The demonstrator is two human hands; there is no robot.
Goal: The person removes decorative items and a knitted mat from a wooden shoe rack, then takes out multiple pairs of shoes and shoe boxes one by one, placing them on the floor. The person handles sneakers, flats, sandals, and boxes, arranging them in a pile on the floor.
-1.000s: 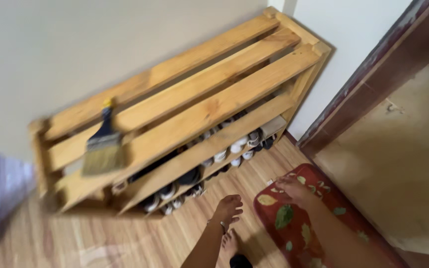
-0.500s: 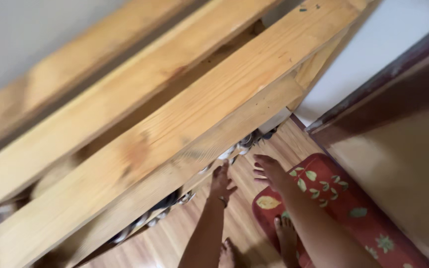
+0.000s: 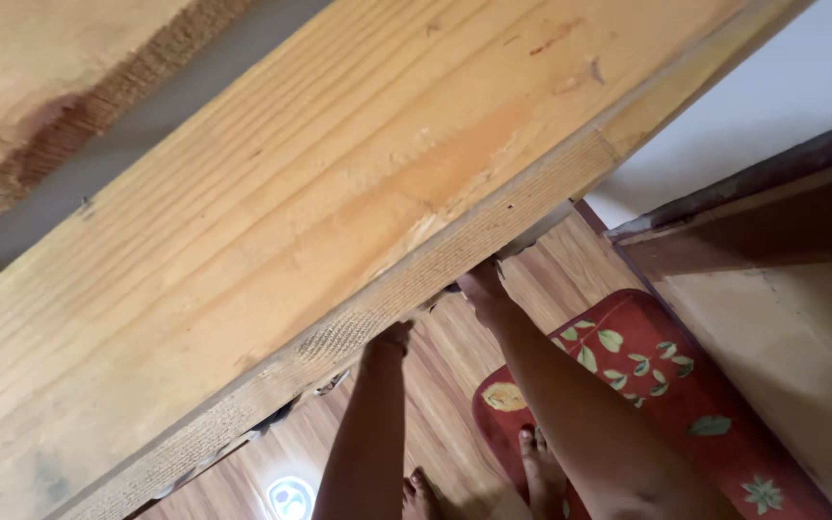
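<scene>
A wooden slatted shoe rack (image 3: 272,241) fills most of the view, seen very close from above its top front plank. My left hand (image 3: 389,339) reaches under the front edge of that plank, and its fingers are hidden behind the wood. A little to the right, my right hand (image 3: 481,287) also goes under the same edge, fingertips hidden. Whether either hand holds anything cannot be seen. My bare feet (image 3: 532,453) stand on the floor below.
A red mat with green leaves (image 3: 647,385) lies on the wooden floor (image 3: 445,356) at the right. A dark door frame (image 3: 753,207) and a white wall (image 3: 772,87) close the right side. A small white round thing (image 3: 289,497) lies on the floor near the rack's foot.
The camera has dropped much closer to the rack. Both hands have moved from open in front of the rack to under its top front plank. The paintbrush is out of view.
</scene>
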